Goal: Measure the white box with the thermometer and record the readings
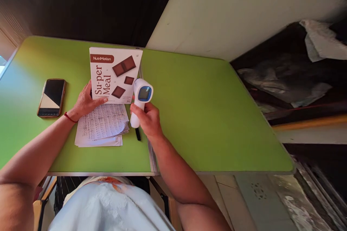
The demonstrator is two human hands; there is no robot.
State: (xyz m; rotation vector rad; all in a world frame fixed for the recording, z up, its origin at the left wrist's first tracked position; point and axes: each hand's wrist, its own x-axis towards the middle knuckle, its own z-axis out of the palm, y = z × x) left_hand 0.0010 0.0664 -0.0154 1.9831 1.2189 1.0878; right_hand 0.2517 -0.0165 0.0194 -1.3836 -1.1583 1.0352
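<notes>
My left hand (88, 100) grips the lower left corner of a white box (108, 75) printed with "NutriMotion Su-per Meal" and brown chocolate squares. The thumb lies across its front; the other fingers are hidden behind it. In my right hand (150, 119) is a white infrared thermometer (140, 103), held by its handle with its small screen facing me. The thermometer stands at the box's lower right corner; whether they touch I cannot tell. Handwritten sheets of paper (103, 126) lie under and in front of the box. A black pen (138, 134) rests below the thermometer.
A phone (52, 97) in a brown case lies on the left of the green folding table (211, 115). A metal seam (152, 157) divides the tabletop. Behind it rise a dark panel and a pale wall (200, 14). Shelves with plastic bags (287, 79) stand at the right.
</notes>
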